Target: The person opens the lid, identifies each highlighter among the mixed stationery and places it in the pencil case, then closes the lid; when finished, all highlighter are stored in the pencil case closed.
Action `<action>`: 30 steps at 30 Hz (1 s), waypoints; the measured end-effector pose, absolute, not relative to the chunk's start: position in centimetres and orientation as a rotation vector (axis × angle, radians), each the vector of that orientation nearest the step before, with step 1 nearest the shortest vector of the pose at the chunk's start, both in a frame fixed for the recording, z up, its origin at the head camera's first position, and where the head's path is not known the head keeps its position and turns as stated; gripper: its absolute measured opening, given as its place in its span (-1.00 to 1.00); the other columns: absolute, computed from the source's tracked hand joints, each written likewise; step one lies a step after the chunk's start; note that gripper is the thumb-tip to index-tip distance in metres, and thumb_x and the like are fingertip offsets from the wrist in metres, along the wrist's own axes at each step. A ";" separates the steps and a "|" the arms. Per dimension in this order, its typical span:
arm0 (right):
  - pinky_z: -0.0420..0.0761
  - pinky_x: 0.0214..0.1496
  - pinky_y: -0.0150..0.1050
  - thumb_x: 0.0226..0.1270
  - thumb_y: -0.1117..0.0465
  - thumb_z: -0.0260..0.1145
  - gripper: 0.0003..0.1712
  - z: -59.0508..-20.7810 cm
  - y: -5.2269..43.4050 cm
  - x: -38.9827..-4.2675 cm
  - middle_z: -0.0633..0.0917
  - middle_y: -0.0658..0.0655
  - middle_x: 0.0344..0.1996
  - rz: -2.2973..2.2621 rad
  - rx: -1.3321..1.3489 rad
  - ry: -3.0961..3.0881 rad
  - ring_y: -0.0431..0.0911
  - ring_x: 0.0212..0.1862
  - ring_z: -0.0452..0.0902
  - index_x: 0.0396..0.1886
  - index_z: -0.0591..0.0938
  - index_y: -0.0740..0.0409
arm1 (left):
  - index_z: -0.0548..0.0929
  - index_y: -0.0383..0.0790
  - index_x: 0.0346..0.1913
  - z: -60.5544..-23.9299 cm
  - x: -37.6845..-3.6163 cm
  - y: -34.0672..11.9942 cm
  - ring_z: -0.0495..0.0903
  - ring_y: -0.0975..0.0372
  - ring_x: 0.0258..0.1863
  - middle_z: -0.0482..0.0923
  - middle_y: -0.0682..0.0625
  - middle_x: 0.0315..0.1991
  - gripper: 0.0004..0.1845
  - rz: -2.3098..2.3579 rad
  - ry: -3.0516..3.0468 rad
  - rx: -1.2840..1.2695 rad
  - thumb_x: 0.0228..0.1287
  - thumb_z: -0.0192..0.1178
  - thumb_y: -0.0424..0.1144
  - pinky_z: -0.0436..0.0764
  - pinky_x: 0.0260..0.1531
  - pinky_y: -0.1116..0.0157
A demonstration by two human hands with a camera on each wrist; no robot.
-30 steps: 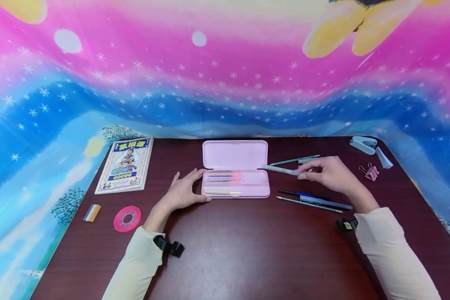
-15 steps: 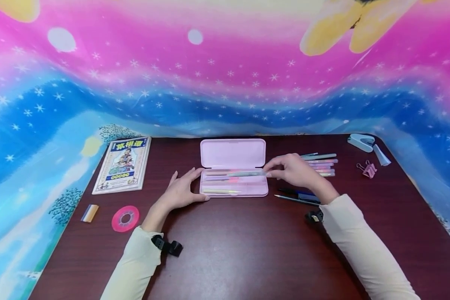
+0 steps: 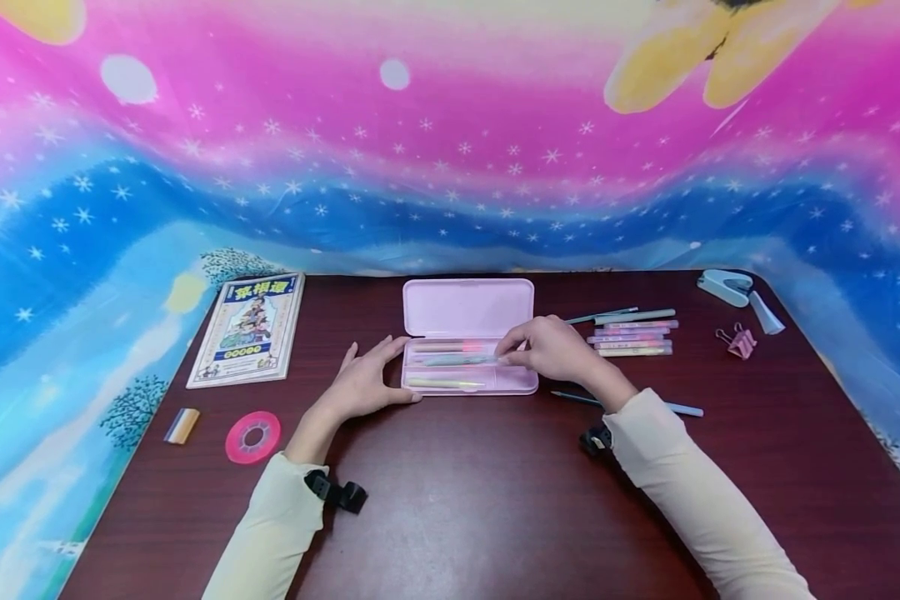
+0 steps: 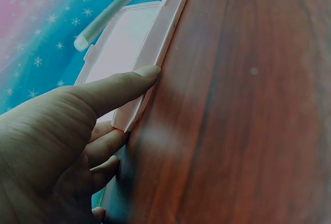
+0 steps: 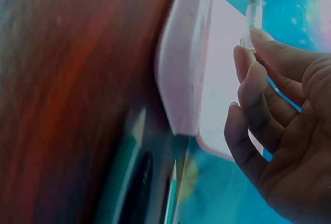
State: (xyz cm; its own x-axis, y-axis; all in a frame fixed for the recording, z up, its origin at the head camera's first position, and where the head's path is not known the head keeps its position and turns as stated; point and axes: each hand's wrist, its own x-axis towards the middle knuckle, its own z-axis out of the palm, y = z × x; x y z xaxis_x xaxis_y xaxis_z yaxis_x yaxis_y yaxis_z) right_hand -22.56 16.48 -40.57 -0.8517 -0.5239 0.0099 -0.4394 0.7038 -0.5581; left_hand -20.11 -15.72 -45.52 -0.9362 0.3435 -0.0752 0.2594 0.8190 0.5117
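Observation:
An open pink pencil case [image 3: 468,310] lies at the middle back of the dark wooden table [image 3: 457,500]; its lid is tipped back and several pens lie in the tray. My left hand [image 3: 366,385] rests with straight fingers against the case's left end [image 4: 135,105]. My right hand [image 3: 551,350] pinches a pale green pen [image 3: 461,360] by its end and holds it over the tray, lying lengthwise. In the right wrist view the fingers [image 5: 258,74] grip the pen [image 5: 253,6] beside the case wall [image 5: 189,63].
A row of pastel pens [image 3: 633,333] lies right of the case, with a blue pen [image 3: 678,408] nearer me. A stapler [image 3: 723,287] and a pink binder clip [image 3: 741,342] sit at the far right. A booklet [image 3: 249,329], a tape roll [image 3: 253,437] and an eraser [image 3: 182,425] lie at the left.
My right hand carried the pale pen leftward from the pens on the right to above the case tray and lowered it. The left hand stayed against the case.

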 end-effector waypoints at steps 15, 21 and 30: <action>0.47 -0.36 -0.28 0.31 0.07 0.46 -0.92 -41.8 14.6 -21.8 0.82 -0.23 -0.33 -0.742 -0.711 2.784 -0.25 -0.41 0.52 -0.32 0.84 -0.27 | 0.30 -0.12 0.54 -45.7 -20.0 -15.4 0.16 -0.01 0.60 0.26 -0.22 0.54 0.05 0.769 2.838 0.459 0.00 0.51 0.16 -0.20 0.55 -0.26; 0.54 -0.33 -0.25 0.28 0.05 0.48 -0.94 -42.0 13.9 -21.7 0.81 -0.24 -0.37 -0.645 -0.753 2.849 -0.29 -0.38 0.58 -0.32 0.84 -0.27 | 0.29 -0.12 0.55 -45.7 -20.0 -15.4 0.16 -0.02 0.59 0.26 -0.22 0.54 0.06 0.761 2.838 0.452 0.00 0.51 0.16 -0.20 0.55 -0.26; 0.58 -0.38 -0.21 0.31 0.08 0.43 -0.90 -42.0 12.4 -21.2 0.82 -0.19 -0.30 -0.464 -0.799 2.923 -0.20 -0.28 0.67 -0.28 0.84 -0.24 | 0.28 -0.15 0.56 -45.5 -20.0 -15.5 0.17 -0.03 0.59 0.25 -0.22 0.55 0.07 0.768 2.843 0.436 0.00 0.51 0.16 -0.20 0.55 -0.26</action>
State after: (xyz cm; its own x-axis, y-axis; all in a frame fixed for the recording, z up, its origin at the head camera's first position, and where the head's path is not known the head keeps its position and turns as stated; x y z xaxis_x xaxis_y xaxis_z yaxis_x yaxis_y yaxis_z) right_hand -21.16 12.36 -41.96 -0.8613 -0.5080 0.0064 -0.4851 0.8185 -0.3077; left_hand -19.97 -15.53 -45.49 -0.9440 0.3199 -0.0812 0.2355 0.8254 0.5131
